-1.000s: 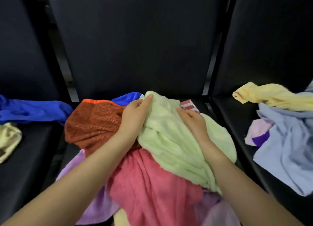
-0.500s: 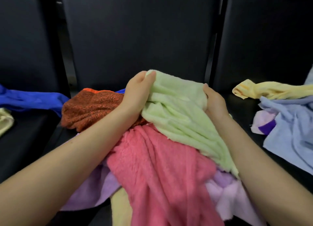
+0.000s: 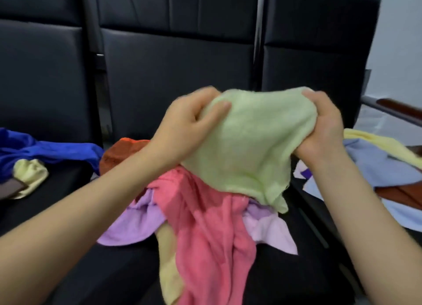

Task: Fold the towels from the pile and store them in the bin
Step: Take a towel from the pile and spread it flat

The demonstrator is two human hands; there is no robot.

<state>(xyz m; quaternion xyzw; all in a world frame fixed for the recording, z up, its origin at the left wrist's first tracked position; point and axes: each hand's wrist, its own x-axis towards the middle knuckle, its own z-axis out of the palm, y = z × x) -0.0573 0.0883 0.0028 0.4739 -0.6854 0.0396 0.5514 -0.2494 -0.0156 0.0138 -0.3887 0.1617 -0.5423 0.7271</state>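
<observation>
A light green towel [image 3: 251, 149] hangs in the air above the pile on the middle black seat. My left hand [image 3: 187, 126] grips its upper left edge, and my right hand [image 3: 322, 131] grips its upper right edge. Below it lie a pink towel [image 3: 205, 231], lilac towels [image 3: 134, 224], a pale yellow towel [image 3: 169, 270] and a rust-orange towel [image 3: 118, 151]. No bin is in view.
A blue cloth [image 3: 45, 149] and a pale yellow cloth [image 3: 29, 174] lie on the left seat. A light blue towel [image 3: 374, 167], a yellow towel [image 3: 386, 147] and a brown cloth [image 3: 402, 195] lie on the right seat. Black chair backs [image 3: 178, 60] stand behind.
Both hands have lifted the green towel up off the pile and pulled its top edge apart. The view has tilted upward and to the right.
</observation>
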